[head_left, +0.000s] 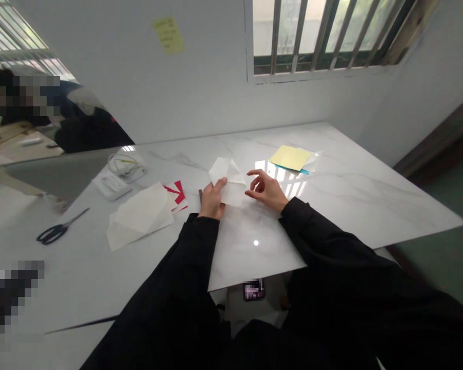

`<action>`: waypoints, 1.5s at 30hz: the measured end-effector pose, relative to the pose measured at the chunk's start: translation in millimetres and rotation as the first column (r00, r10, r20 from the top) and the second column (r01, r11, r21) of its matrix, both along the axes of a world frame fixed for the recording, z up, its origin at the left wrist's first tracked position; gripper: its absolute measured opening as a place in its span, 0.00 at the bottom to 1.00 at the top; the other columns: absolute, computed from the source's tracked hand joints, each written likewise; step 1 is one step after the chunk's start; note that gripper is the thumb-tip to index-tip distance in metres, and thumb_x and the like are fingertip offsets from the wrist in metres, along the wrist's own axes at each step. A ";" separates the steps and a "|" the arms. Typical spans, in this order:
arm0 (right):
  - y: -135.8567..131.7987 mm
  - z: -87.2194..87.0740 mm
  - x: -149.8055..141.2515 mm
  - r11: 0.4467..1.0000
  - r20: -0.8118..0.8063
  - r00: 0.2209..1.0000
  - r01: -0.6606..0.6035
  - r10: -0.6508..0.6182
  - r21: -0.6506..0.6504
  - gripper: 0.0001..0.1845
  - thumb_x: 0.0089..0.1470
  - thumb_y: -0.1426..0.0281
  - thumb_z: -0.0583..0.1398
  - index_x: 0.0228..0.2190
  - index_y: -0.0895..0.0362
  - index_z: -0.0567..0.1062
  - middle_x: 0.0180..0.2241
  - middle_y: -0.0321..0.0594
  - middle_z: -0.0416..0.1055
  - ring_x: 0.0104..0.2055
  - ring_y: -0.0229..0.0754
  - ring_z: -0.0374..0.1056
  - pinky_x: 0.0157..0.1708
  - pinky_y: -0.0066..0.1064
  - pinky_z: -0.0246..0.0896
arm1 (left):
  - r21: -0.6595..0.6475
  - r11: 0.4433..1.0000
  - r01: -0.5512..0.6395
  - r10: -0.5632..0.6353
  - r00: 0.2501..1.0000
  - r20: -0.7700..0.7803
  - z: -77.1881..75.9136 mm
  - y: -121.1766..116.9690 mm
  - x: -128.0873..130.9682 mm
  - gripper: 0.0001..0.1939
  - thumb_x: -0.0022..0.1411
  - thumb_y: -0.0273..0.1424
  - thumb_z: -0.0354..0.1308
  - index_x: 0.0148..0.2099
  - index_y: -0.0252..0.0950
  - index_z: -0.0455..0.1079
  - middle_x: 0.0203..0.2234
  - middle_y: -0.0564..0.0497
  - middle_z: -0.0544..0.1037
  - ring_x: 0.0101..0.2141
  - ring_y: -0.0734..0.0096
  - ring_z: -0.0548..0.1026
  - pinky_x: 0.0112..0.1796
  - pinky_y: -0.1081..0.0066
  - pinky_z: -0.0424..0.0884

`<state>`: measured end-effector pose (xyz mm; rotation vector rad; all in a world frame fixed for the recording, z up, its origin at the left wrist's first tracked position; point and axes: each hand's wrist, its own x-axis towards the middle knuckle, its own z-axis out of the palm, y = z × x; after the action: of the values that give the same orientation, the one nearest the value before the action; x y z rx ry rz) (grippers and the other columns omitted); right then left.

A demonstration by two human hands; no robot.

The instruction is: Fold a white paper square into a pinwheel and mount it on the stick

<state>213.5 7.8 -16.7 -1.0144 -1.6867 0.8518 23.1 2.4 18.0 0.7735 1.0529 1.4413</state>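
Note:
My left hand (213,199) is closed on the lower left edge of a folded white paper (229,179), thumb on top, holding it just above the white marble table (332,174). Just right of the paper, my right hand (265,190) hovers with its fingers curled and apart, holding nothing and not touching the sheet. Both arms are in black sleeves.
Left of my hands lie red paper scraps (177,193), a large white sheet (141,215) and black scissors (57,231). A white charger with a coiled cable (119,174) sits further back. Yellow and blue sheets (291,158) lie at the back right. Another person is at far left.

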 end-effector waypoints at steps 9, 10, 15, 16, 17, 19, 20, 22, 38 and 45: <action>10.0 2.6 9.9 0.916 -0.293 0.943 -0.251 0.158 -0.314 0.30 0.58 0.62 0.66 0.61 0.52 0.70 0.37 0.36 0.78 0.30 0.36 0.74 0.32 0.29 0.75 | 0.056 0.994 0.090 -0.067 0.943 -0.325 -30.8 14.2 -1.7 0.25 0.50 0.42 0.71 0.45 0.30 0.79 0.38 0.42 0.84 0.37 0.58 0.80 0.37 0.67 0.73; 10.2 3.5 8.8 0.904 -0.320 0.937 -0.255 0.143 -0.343 0.28 0.60 0.60 0.65 0.59 0.53 0.71 0.36 0.36 0.77 0.29 0.36 0.74 0.31 0.29 0.75 | 0.061 0.994 0.093 -0.067 0.940 -0.335 -32.7 15.0 -2.3 0.25 0.49 0.42 0.72 0.46 0.30 0.79 0.39 0.41 0.84 0.37 0.58 0.80 0.37 0.67 0.73; 5.5 8.4 8.9 0.893 -0.336 0.938 -0.219 0.082 -0.393 0.33 0.58 0.60 0.69 0.61 0.55 0.69 0.27 0.31 0.74 0.26 0.36 0.72 0.31 0.29 0.75 | 0.089 0.989 0.120 -0.077 0.918 -0.388 -37.8 15.0 -5.6 0.25 0.51 0.44 0.72 0.45 0.31 0.79 0.39 0.42 0.85 0.36 0.60 0.79 0.36 0.68 0.73; 4.5 8.6 9.1 0.895 -0.318 0.945 -0.211 0.083 -0.393 0.35 0.56 0.62 0.70 0.62 0.55 0.68 0.26 0.30 0.74 0.25 0.36 0.72 0.30 0.29 0.74 | 0.095 0.987 0.129 -0.081 0.913 -0.400 -37.8 14.2 -5.8 0.25 0.51 0.45 0.72 0.45 0.31 0.79 0.39 0.42 0.84 0.35 0.60 0.79 0.36 0.69 0.73; 3.9 8.4 9.2 0.897 -0.298 0.951 -0.204 0.086 -0.393 0.38 0.54 0.64 0.71 0.62 0.56 0.67 0.24 0.30 0.74 0.24 0.36 0.71 0.30 0.29 0.73 | 0.104 0.985 0.138 -0.084 0.908 -0.411 -37.4 13.1 -6.0 0.25 0.52 0.44 0.72 0.45 0.31 0.79 0.39 0.42 0.84 0.35 0.61 0.79 0.35 0.69 0.73; 3.7 6.9 9.2 0.900 -0.269 0.960 -0.186 0.081 -0.394 0.41 0.52 0.66 0.71 0.63 0.58 0.65 0.23 0.29 0.74 0.23 0.36 0.70 0.28 0.28 0.70 | 0.122 0.981 0.153 -0.088 0.901 -0.426 -35.5 9.9 -6.1 0.25 0.52 0.43 0.73 0.47 0.32 0.77 0.39 0.42 0.84 0.35 0.61 0.80 0.35 0.70 0.73; 4.1 5.9 9.2 0.902 -0.263 0.962 -0.178 0.075 -0.393 0.42 0.52 0.66 0.71 0.64 0.58 0.64 0.23 0.29 0.74 0.23 0.36 0.69 0.27 0.28 0.69 | 0.124 0.980 0.154 -0.086 0.897 -0.434 -34.1 8.1 -6.1 0.27 0.51 0.41 0.73 0.50 0.33 0.76 0.39 0.43 0.84 0.34 0.62 0.80 0.34 0.70 0.74; 5.6 3.8 9.3 0.909 -0.268 0.961 -0.165 0.062 -0.383 0.43 0.52 0.66 0.70 0.65 0.58 0.63 0.22 0.27 0.73 0.23 0.36 0.68 0.27 0.27 0.67 | 0.118 0.984 0.131 -0.062 0.885 -0.462 -30.9 4.2 -6.4 0.34 0.50 0.38 0.75 0.58 0.36 0.71 0.38 0.45 0.84 0.33 0.63 0.80 0.34 0.71 0.74; 7.5 2.1 10.3 0.929 -0.219 0.976 -0.096 0.017 -0.356 0.24 0.46 0.58 0.69 0.41 0.53 0.68 0.20 0.26 0.69 0.19 0.34 0.60 0.20 0.25 0.54 | 0.186 0.943 0.276 -0.092 0.752 -0.653 -13.7 -12.4 -43.9 0.31 0.63 0.36 0.64 0.68 0.45 0.69 0.53 0.45 0.78 0.30 0.73 0.79 0.33 0.70 0.80; 11.6 -0.2 9.9 0.921 -0.277 0.957 -0.031 -0.085 -0.389 0.20 0.45 0.58 0.70 0.34 0.54 0.70 0.21 0.29 0.68 0.21 0.34 0.60 0.22 0.25 0.56 | 0.380 0.870 0.314 0.125 0.604 -0.787 -6.6 -24.1 -49.4 0.26 0.58 0.30 0.66 0.60 0.43 0.73 0.59 0.45 0.68 0.36 0.77 0.78 0.34 0.75 0.78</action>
<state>223.4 19.3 -16.8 -1.1104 -1.2759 1.2874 -26.4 -21.6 11.4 1.9649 1.2685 1.2658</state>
